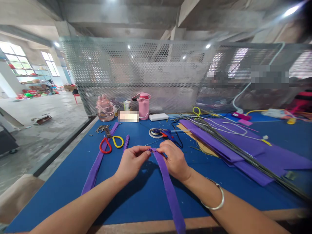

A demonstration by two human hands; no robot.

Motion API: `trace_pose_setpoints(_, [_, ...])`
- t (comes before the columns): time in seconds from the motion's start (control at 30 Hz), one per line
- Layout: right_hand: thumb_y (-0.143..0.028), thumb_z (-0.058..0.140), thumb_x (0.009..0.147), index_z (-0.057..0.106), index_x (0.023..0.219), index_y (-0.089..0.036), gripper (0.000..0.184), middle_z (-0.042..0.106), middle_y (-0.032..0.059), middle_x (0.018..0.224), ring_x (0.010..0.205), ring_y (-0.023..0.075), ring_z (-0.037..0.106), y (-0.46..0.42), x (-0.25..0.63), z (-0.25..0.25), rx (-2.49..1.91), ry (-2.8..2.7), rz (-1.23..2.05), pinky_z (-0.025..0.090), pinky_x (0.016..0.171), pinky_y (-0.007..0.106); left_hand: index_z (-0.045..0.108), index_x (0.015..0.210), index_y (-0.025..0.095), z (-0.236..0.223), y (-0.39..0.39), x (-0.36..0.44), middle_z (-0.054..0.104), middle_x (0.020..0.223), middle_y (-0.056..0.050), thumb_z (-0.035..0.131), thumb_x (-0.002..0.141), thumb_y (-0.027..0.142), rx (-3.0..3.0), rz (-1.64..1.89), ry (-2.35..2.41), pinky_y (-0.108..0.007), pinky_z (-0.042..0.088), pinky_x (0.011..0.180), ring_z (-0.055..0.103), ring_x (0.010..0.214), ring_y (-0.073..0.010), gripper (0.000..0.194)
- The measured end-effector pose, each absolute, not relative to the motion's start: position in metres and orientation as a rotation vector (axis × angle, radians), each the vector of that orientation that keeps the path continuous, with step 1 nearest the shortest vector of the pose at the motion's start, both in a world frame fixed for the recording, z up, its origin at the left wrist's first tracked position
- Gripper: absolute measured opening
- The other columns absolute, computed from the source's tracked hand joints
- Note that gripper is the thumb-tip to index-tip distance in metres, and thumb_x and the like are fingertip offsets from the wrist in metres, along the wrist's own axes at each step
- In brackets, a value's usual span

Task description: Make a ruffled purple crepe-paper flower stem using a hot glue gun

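My left hand (133,160) and my right hand (173,159) meet over the blue table (136,198), both pinching the far end of a long purple strip (168,187) that runs back toward me and over the table's front edge. The fingers of both hands are closed on the strip's tip. A silver bangle (215,196) circles my right wrist. Just beyond my left hand lie scissors (110,142) with one red and one yellow handle, and a short twisted purple piece (126,142).
A second purple strip (97,164) lies at the left. Purple sheets (239,146) and thin dark wires (243,154) cover the right. A tape roll (155,132), pink bottle (143,105), pink jar (105,109) and white power bank (158,116) stand before a perforated metal screen (156,71).
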State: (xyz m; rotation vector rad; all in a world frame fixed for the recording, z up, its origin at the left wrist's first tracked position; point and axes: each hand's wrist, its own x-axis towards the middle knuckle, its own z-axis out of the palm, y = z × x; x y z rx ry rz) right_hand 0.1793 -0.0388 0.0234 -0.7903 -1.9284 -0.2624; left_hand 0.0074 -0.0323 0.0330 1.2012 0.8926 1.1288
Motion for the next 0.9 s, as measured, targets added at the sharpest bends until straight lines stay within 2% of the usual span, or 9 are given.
trace_pose_setpoints(0.1, [-0.018, 0.052, 0.09, 0.06, 0.081, -0.02, 0.012, 0.058, 0.0053, 0.074, 0.07, 0.0171, 0.052, -0.039, 0.185, 0.026, -0.666, -2.024, -0.432, 0.047, 0.063, 0.03, 0.062, 0.114, 0.021, 0.038, -0.031, 0.003, 0.068, 0.093, -0.005, 0.074, 0.07, 0.039, 1.074, 1.085, 0.827, -0.026, 0.054, 0.06, 0.064, 0.078, -0.0172, 0.049])
trace_pose_setpoints(0.17, [-0.016, 0.052, 0.091, 0.061, 0.083, -0.019, 0.012, 0.06, 0.0059, 0.075, 0.07, 0.0172, 0.052, -0.04, 0.187, 0.028, -0.608, -2.079, -0.572, 0.048, 0.063, 0.03, 0.055, 0.12, 0.023, 0.04, -0.03, 0.001, 0.065, 0.087, -0.003, 0.067, 0.077, 0.044, 0.999, 0.994, 0.802, -0.025, 0.053, 0.053, 0.065, 0.074, -0.0172, 0.049])
trace_pose_setpoints(0.27, [-0.015, 0.052, 0.091, 0.062, 0.082, -0.019, 0.014, 0.06, 0.0052, 0.073, 0.068, 0.0167, 0.052, -0.04, 0.189, 0.032, -0.601, -2.117, -0.679, 0.048, 0.063, 0.029, 0.057, 0.11, 0.019, 0.04, -0.029, -0.001, 0.06, 0.074, 0.0, 0.066, 0.078, 0.043, 1.018, 0.913, 0.795, -0.022, 0.051, 0.049, 0.063, 0.065, -0.0141, 0.041])
trace_pose_setpoints(0.4, [-0.011, 0.052, 0.09, 0.063, 0.078, -0.016, 0.017, 0.06, 0.0065, 0.07, 0.068, 0.0174, 0.051, -0.039, 0.188, 0.033, -0.6, -2.142, -0.705, 0.048, 0.062, 0.029, 0.059, 0.106, 0.018, 0.039, -0.028, -0.001, 0.059, 0.077, 0.0, 0.069, 0.076, 0.043, 1.074, 0.972, 0.779, -0.023, 0.052, 0.053, 0.06, 0.068, -0.0128, 0.04])
trace_pose_setpoints(0.5, [-0.01, 0.05, 0.091, 0.063, 0.077, -0.016, 0.02, 0.059, 0.0067, 0.069, 0.068, 0.0175, 0.05, -0.039, 0.186, 0.032, -0.594, -2.193, -0.676, 0.047, 0.062, 0.029, 0.064, 0.097, 0.014, 0.039, -0.026, 0.0, 0.058, 0.069, 0.001, 0.074, 0.07, 0.043, 1.142, 0.977, 0.829, -0.022, 0.05, 0.052, 0.056, 0.063, -0.0113, 0.041])
trace_pose_setpoints(0.6, [-0.014, 0.049, 0.091, 0.063, 0.079, -0.018, 0.018, 0.059, 0.0064, 0.073, 0.07, 0.0174, 0.051, -0.04, 0.185, 0.03, -0.607, -2.162, -0.593, 0.048, 0.063, 0.029, 0.066, 0.084, 0.011, 0.04, -0.025, 0.003, 0.06, 0.063, 0.001, 0.08, 0.062, 0.039, 1.15, 0.99, 0.847, -0.022, 0.049, 0.056, 0.055, 0.057, -0.0095, 0.038])
trace_pose_setpoints(0.67, [-0.018, 0.052, 0.091, 0.063, 0.083, -0.019, 0.013, 0.058, 0.0061, 0.075, 0.072, 0.0178, 0.052, -0.039, 0.185, 0.028, -0.643, -2.09, -0.492, 0.048, 0.064, 0.03, 0.067, 0.082, 0.012, 0.041, -0.025, 0.004, 0.063, 0.063, 0.0, 0.082, 0.06, 0.035, 1.144, 1.01, 0.834, -0.024, 0.049, 0.061, 0.057, 0.058, -0.0102, 0.035])
trace_pose_setpoints(0.9, [-0.02, 0.052, 0.09, 0.059, 0.078, -0.021, 0.014, 0.056, 0.0039, 0.073, 0.073, 0.0181, 0.055, -0.04, 0.177, 0.023, -0.802, -1.902, -0.229, 0.049, 0.065, 0.032, 0.07, 0.078, 0.015, 0.034, -0.027, 0.004, 0.066, 0.066, -0.002, 0.075, 0.066, 0.025, 1.401, 1.119, 0.844, -0.023, 0.046, 0.06, 0.058, 0.061, -0.0126, 0.016])
